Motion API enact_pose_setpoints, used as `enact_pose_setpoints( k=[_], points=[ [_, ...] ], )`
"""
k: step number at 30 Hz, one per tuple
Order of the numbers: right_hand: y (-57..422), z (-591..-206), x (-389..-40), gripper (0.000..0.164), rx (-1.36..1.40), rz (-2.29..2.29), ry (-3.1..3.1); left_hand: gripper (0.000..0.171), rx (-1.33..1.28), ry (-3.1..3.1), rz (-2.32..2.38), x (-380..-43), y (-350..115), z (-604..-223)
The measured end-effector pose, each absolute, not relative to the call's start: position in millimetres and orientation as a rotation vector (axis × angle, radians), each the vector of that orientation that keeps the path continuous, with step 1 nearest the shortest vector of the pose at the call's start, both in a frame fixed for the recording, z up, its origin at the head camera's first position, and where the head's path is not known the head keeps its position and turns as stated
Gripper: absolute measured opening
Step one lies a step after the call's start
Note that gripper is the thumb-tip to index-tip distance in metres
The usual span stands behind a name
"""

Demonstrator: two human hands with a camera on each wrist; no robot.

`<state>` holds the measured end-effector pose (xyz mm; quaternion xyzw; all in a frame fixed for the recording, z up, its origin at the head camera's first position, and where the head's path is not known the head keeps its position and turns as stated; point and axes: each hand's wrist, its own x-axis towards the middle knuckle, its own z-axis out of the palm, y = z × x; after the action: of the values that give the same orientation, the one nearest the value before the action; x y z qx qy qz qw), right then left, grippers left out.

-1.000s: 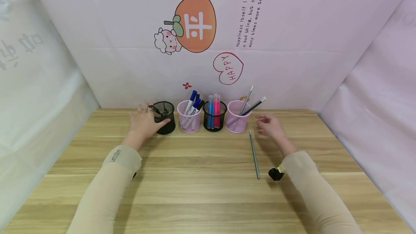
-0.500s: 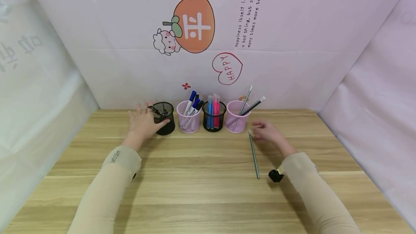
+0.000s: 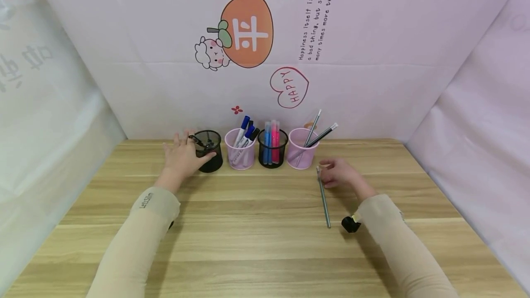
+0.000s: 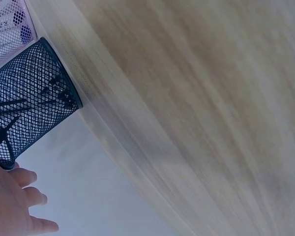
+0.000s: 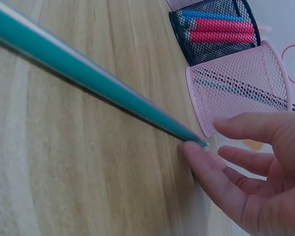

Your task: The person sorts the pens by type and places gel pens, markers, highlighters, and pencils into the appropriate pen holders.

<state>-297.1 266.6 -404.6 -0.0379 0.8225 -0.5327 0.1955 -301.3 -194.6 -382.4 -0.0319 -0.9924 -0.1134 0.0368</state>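
My left hand is at the black mesh pen cup on the left, fingers spread behind it and thumb along its near side. In the left wrist view several fingers stick out past the cup's rim. Black clips show inside this cup. A teal pencil lies on the table at the right, its eraser end away from me. My right hand is at that end. The right wrist view shows one fingertip against the pencil, with the other fingers apart from it.
A pink cup with markers, a black cup with blue and pink pens, and a pink cup with pencils stand in a row by the printed backdrop. A wrist camera hangs under the right sleeve.
My right hand has moved from beside the right pink cup toward me and left, down to the pencil's eraser end. The left hand stays at the black cup.
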Motion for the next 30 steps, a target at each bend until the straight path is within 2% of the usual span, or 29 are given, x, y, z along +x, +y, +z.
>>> enact_pose_setpoints(
  k=[3, 20, 30],
  points=[
    [265, -405, -297, 0.069, -0.109, -1.475, 2.309, 0.102, -0.097, -3.041, -0.347, -301, -195, -382],
    [253, -408, -301, 0.073, -0.18, -1.197, 2.505, 0.103, -0.097, -3.048, -0.348, -301, -195, -383],
    [249, -407, -300, 0.056, -0.115, -1.22, 2.514, 0.103, -0.095, -3.044, -0.342, -302, -194, -383]
  ],
)
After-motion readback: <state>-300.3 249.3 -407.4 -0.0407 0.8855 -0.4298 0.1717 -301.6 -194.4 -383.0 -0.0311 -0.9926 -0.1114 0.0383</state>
